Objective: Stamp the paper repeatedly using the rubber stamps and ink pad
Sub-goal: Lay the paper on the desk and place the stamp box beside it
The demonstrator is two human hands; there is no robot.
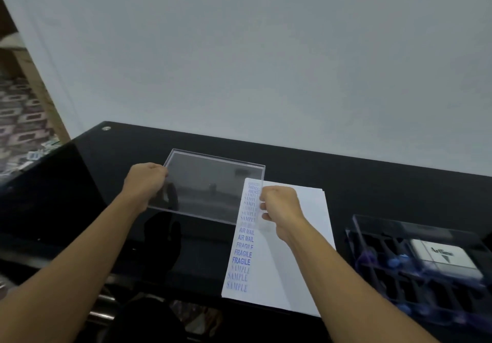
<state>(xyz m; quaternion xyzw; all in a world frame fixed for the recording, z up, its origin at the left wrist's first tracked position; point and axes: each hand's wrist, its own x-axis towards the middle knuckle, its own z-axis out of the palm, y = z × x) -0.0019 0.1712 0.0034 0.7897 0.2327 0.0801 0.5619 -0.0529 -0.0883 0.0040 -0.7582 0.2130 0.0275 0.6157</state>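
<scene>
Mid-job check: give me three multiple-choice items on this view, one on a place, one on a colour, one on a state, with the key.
1. Where is the case relative to the paper?
A. to its left
B. to its right
C. on top of it

2. The prints on the paper are:
A. red
B. blue
C. green

3. The lid is:
A. held in both hands
B. lying flat, untouched
C. shut on the case

Key:
1 B, the case sits past the paper's right edge.
2 B, the column of stamped words is blue.
3 A, the left hand and right hand grip its two ends.
</scene>
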